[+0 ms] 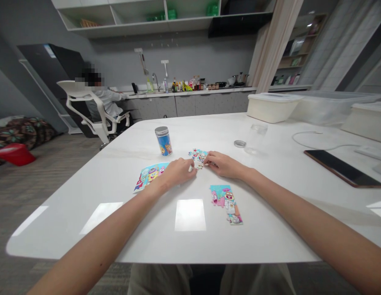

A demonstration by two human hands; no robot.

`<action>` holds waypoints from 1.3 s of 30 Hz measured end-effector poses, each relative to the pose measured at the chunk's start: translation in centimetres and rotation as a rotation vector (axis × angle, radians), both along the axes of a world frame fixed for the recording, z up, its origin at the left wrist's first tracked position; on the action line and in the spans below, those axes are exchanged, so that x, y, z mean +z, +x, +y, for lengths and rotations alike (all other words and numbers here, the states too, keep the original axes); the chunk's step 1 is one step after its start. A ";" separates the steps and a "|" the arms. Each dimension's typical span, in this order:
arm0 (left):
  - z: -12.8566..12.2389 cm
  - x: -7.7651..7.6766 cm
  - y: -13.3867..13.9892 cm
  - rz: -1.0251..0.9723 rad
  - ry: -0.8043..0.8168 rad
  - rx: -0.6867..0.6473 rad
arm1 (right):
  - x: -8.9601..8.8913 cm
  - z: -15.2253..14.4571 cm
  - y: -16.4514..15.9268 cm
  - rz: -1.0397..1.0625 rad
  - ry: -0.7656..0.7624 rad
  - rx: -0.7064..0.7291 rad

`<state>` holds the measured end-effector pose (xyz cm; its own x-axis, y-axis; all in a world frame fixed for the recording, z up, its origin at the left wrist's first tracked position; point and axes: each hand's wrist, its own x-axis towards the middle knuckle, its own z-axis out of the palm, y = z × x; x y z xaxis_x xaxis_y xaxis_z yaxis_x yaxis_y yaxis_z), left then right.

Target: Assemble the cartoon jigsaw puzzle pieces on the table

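Observation:
Loose jigsaw puzzle pieces (197, 154) lie in a small heap at the middle of the white table (116, 229). My left hand (180, 170) is at the heap's left side, its fingers curled and pinched on a puzzle piece largely hidden by them. From the right, my right hand (223, 164) reaches to the same heap, thumb and fingertips closed on a puzzle piece. Nearer me lies a partly joined puzzle section (229, 201) with a pink starfish and another cartoon figure. A cartoon picture sheet (149, 175) is partly covered by my left hand and wrist.
A metal-lidded jar (164, 142) stands behind the sheet. To the right are a clear jar (256, 140), its lid (240, 144), a phone (342, 167), a cable and storage boxes (272, 107). A person (106, 102) sits at the counter, back left.

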<state>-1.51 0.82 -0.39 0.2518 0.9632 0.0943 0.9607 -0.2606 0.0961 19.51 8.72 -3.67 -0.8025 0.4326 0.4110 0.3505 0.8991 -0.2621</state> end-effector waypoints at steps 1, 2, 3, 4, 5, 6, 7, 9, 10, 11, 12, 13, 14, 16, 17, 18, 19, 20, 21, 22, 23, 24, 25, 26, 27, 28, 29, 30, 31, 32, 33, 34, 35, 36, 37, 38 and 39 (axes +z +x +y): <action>0.0 0.0 0.0 -0.011 -0.006 -0.009 | 0.0 0.0 0.0 0.000 -0.003 0.002; 0.0 0.0 -0.1 -0.021 -0.013 -0.020 | 0.0 0.1 0.0 0.001 -0.005 0.006; 0.1 0.1 -0.2 -0.029 -0.022 -0.031 | 0.0 0.1 0.0 0.004 -0.006 0.010; 0.1 0.1 -0.2 -0.036 -0.029 -0.041 | -0.1 0.1 -0.1 0.006 -0.007 0.014; 0.2 0.0 -0.3 -0.041 -0.036 -0.051 | -0.1 0.1 -0.1 0.007 -0.007 0.016; 0.2 0.0 -0.3 -0.046 -0.041 -0.057 | -0.1 0.1 -0.1 0.006 -0.004 0.016; 0.3 0.0 -0.4 -0.050 -0.044 -0.061 | -0.2 0.1 -0.1 0.004 0.002 0.013; 0.3 0.0 -0.4 -0.062 -0.049 -0.067 | -0.2 0.1 0.0 -0.001 0.011 0.009; 0.2 0.1 -0.4 -0.069 -0.053 -0.069 | -0.2 0.1 0.0 -0.004 0.009 0.010; 0.2 0.1 -0.3 -0.076 -0.057 -0.070 | -0.2 0.2 0.0 -0.007 0.002 0.013; 0.1 0.2 -0.3 -0.084 -0.059 -0.075 | -0.2 0.2 0.0 -0.008 -0.009 0.017; 0.1 0.2 -0.3 -0.095 -0.064 -0.080 | -0.2 0.2 0.1 -0.009 -0.018 0.021; 0.1 0.3 -0.3 -0.110 -0.071 -0.084 | -0.1 0.2 0.1 -0.009 -0.024 0.023; 0.1 0.4 -0.3 -0.146 -0.092 -0.090 | 0.0 0.1 0.1 -0.006 -0.025 0.020; 0.2 0.4 -0.3 -0.166 -0.101 -0.090 | 0.1 0.1 0.1 -0.005 -0.022 0.018; 0.2 0.4 -0.3 -0.185 -0.108 -0.088 | 0.2 0.0 0.2 -0.004 -0.017 0.018; 0.3 0.3 -0.3 -0.200 -0.113 -0.085 | 0.2 0.0 0.2 -0.001 -0.011 0.020; 0.3 0.3 -0.3 -0.211 -0.115 -0.084 | 0.3 -0.1 0.2 0.004 -0.004 0.023; 0.4 0.2 -0.3 -0.218 -0.120 -0.082 | 0.3 -0.1 0.2 0.012 0.004 0.026; 0.4 0.2 -0.3 -0.222 -0.126 -0.080 | 0.3 -0.1 0.2 0.022 0.012 0.028; 0.4 0.1 -0.3 -0.221 -0.134 -0.077 | 0.3 -0.1 0.2 0.034 0.019 0.030; 0.5 0.1 -0.3 -0.220 -0.138 -0.074 | 0.3 -0.1 0.2 0.045 0.024 0.032; 0.5 0.1 -0.3 -0.218 -0.139 -0.070 | 0.2 -0.1 0.1 0.056 0.027 0.037; 0.5 0.0 -0.3 -0.217 -0.139 -0.066 | 0.2 0.0 0.1 0.064 0.028 0.043; 0.6 0.0 -0.3 -0.218 -0.138 -0.060 | 0.1 0.0 0.0 0.068 0.028 0.050; 0.6 0.0 -0.3 -0.224 -0.141 -0.054 | 0.1 0.0 0.0 0.070 0.027 0.057; 0.6 0.0 -0.3 -0.236 -0.149 -0.050 | 0.1 0.1 0.0 0.069 0.027 0.063; 0.7 0.1 -0.3 -0.254 -0.164 -0.050 | 0.1 0.1 0.0 0.068 0.028 0.067; 0.7 0.2 -0.2 -0.278 -0.182 -0.053 | 0.1 0.1 0.0 0.067 0.033 0.069; 0.7 0.3 -0.2 -0.303 -0.198 -0.060 | 0.1 0.1 0.0 0.067 0.040 0.071; 0.6 0.4 -0.1 -0.328 -0.212 -0.066 | 0.1 0.1 -0.1 0.070 0.051 0.073; 0.6 0.5 -0.1 -0.346 -0.219 -0.071 | 0.2 0.1 -0.1 0.076 0.065 0.072; 0.6 0.6 0.0 -0.357 -0.220 -0.073 | 0.2 0.1 -0.1 0.084 0.078 0.068; 0.5 0.7 0.0 -0.360 -0.216 -0.073 | 0.2 0.1 -0.1 0.094 0.091 0.061; 0.5 0.7 0.0 -0.358 -0.208 -0.072 | 0.2 0.1 -0.1 0.103 0.105 0.054; 0.5 0.7 0.0 -0.354 -0.198 -0.072 | 0.2 0.1 -0.1 0.110 0.119 0.048; 0.5 0.6 -0.1 -0.349 -0.185 -0.074 | 0.1 0.1 -0.1 0.113 0.133 0.043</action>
<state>-1.57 1.30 0.25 0.3048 0.9523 0.0134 0.8412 -0.2758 0.4651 19.40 8.83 -3.52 -0.7644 0.3350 0.5508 0.2863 0.9419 -0.1756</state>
